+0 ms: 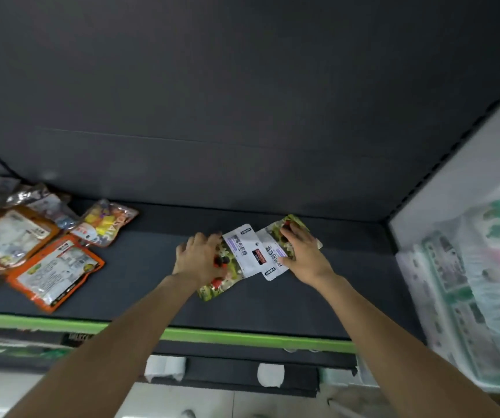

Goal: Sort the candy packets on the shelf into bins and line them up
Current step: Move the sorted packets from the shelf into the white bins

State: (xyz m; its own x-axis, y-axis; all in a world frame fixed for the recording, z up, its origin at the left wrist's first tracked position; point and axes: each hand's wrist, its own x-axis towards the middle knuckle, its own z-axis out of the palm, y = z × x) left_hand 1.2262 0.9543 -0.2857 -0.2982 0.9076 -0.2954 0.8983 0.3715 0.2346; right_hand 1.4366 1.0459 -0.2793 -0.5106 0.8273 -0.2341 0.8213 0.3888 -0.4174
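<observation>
Two white-and-green berry candy packets lie side by side on the dark shelf. My left hand lies on top of the left packet, fingers curved over its printed half. My right hand lies on the right packet, thumb at its near edge and fingers spread toward its far end. The two packets overlap slightly in the middle. A pile of other candy packets sits at the left: an orange packet, a yellow mosaic packet, and several more behind.
The shelf has a green front edge and a dark back wall. At the right stand wrapped green-and-white packages. Below the shelf, white price tags hang on a lower rail.
</observation>
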